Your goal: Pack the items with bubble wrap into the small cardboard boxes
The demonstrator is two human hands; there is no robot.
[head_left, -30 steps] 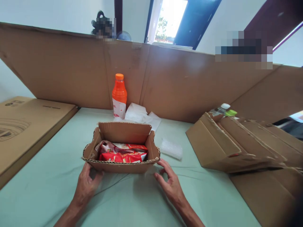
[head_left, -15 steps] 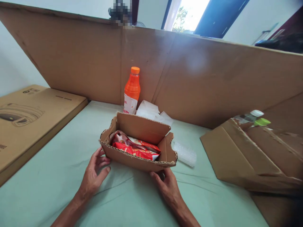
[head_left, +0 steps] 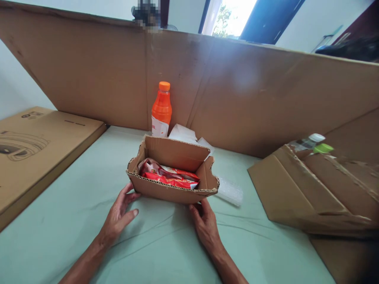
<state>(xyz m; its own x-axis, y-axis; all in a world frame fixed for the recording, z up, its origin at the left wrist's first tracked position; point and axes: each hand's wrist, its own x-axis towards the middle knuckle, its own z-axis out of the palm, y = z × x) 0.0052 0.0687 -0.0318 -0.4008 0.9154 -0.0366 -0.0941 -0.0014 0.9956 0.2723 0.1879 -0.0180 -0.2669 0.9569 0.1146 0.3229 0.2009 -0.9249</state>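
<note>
Box [head_left: 166, 191] slid a bit farther from the person, red snack packs [head_left: 168, 178] inside, left hand [head_left: 120, 215] open beside it, right hand [head_left: 204, 221] pinching its near corner, orange bottle [head_left: 161, 110] behind the box.

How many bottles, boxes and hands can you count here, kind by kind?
Bottles: 3, orange bottle, white-capped bottle, green-capped bottle
Boxes: 2, small open box, flat printed box
Hands: 2, left hand, right hand
Total: 7

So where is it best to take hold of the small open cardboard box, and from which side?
Probably the two short end walls of the small open box, one hand from each side. Its top is open and full of red snack packets, and the cut rim looks ragged; the left hand and right hand already flank it.
</note>
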